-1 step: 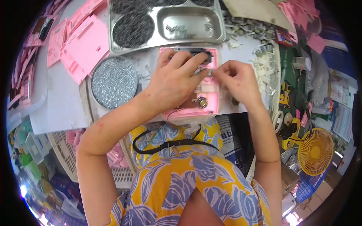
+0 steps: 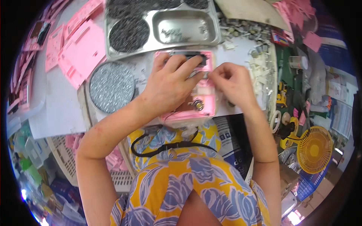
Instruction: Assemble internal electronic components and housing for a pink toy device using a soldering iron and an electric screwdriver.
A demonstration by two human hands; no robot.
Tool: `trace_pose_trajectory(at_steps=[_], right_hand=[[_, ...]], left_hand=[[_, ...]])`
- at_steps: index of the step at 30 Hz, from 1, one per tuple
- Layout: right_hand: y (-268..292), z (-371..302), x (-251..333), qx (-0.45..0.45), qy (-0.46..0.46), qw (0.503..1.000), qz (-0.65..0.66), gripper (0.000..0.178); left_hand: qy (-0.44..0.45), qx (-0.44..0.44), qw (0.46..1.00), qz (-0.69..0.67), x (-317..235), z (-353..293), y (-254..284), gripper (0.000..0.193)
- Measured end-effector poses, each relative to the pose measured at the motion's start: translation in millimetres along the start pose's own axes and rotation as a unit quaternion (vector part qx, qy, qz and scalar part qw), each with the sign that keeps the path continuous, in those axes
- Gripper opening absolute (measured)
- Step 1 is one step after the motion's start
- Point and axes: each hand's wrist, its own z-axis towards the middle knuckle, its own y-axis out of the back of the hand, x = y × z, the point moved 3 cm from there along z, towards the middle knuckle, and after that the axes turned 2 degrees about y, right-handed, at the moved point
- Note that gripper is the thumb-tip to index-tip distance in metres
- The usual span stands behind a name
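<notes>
A pink plastic housing [image 2: 208, 109] lies in front of me, with a dark strip-shaped part [image 2: 201, 60] along its far end and a round metal part [image 2: 198, 105] in its near right portion. My left hand [image 2: 169, 81] is bent over the housing and grips it, its fingers on the dark strip. The palm hides much of the inside. At the housing's right edge, my right hand [image 2: 233, 81] has thumb and forefinger pinched, close to the left fingertips. A small greyish bit shows there, too small to name.
Left of the housing stands a round container of small silvery metal pieces [image 2: 112, 87]. A steel compartment tray [image 2: 151, 47] with dark small parts lies beyond. Flat pink panels [image 2: 85, 49] are piled far left, white small pieces [image 2: 262, 71] right. A yellow fan [image 2: 315, 150] stands lower right.
The table and everything on it sit slightly further left in the view. Both hands keep nearly the same pose on the housing.
</notes>
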Motion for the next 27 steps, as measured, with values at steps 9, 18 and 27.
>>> trace_pose_trajectory(at_steps=[9, 18, 27], right_hand=[[-2.5, -9.2, 2.5, -0.052, 0.024, 0.998, 0.006, 0.019], [202.3, 98.0, -40.6, -0.25, 0.108, 0.962, -0.022, 0.025], [359.9, 241.4, -197.5, -0.158, 0.082, 0.833, -0.524, 0.036]], left_hand=[[0.034, 0.03, 0.999, 0.006, 3.2, -0.2, 16.3, 0.036], [-0.013, 0.11, 0.994, 0.018, 7.8, -3.3, 27.4, 0.049], [-0.162, 0.199, 0.966, -0.014, 21.4, -0.7, 13.9, 0.065]])
